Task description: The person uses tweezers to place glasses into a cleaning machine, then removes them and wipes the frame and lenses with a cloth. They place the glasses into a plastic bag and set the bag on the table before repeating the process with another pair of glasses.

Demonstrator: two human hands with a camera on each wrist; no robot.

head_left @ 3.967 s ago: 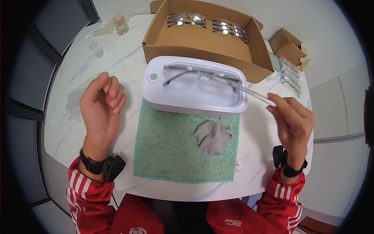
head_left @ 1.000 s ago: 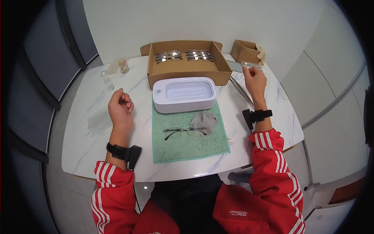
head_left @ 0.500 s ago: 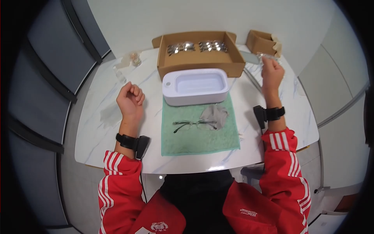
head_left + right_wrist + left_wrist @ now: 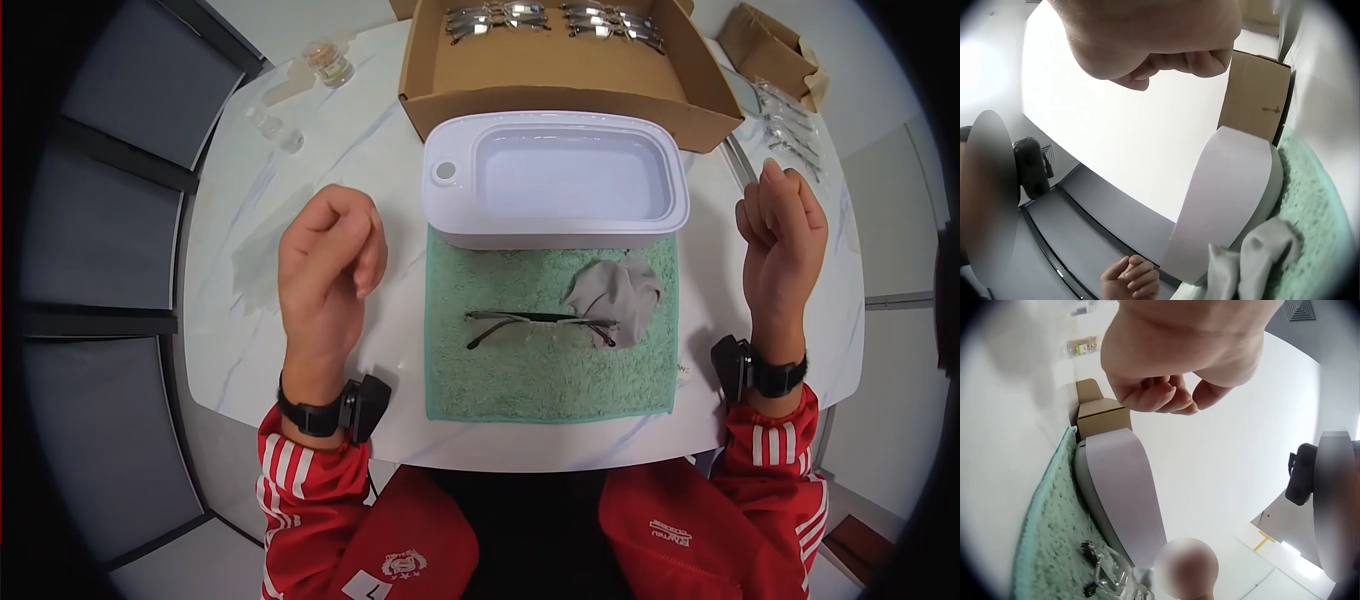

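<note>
A pair of glasses [image 4: 541,318] lies on the green towel [image 4: 500,385], its right end by a crumpled grey cloth [image 4: 625,295]. Behind them stands a white tub [image 4: 560,232] with a bare basin. My left hand [image 4: 325,255] is raised left of the towel, fingers loosely curled and holding nothing. To the right of the tub, my right hand [image 4: 785,235] is also raised, empty, with loosely curled fingers. Both wrist views show the curled fingers of the left hand [image 4: 1179,350] and right hand [image 4: 1154,37] touching nothing. Metal tweezers [image 4: 738,162] lie near the right hand.
Several glasses [image 4: 500,18] lie in the cardboard box [image 4: 570,105] behind the tub. A smaller carton [image 4: 765,50] and bagged glasses [image 4: 790,130] are at the back right. At the left are a jar [image 4: 330,65], a small bottle [image 4: 275,130] and a clear sheet [image 4: 262,255].
Four seconds ago my right hand held tweezers with glasses over the tub; now the glasses lie on the towel and the tweezers on the table. Since half a second ago, the head view has tilted down.
</note>
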